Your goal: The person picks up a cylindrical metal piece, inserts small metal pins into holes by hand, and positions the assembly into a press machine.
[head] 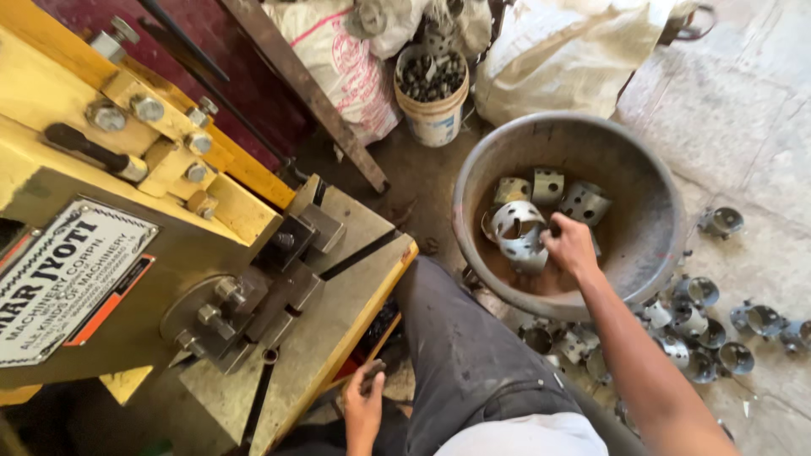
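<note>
Stone floor [752,127] carries a big metal basin [650,177] beside a yellow press [127,219]. Inside the basin, at its near wall, the right hand [570,245] has its fingers curled around a perforated metal cup [517,232]. More cups [693,329] lie on the floor by the basin's near rim. The left hand [363,405] is half closed, touching the press table's near edge [338,371].

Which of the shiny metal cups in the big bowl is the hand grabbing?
The right hand grips the big cup at the bowl's front left. The other three cups lie behind it, untouched.
</note>
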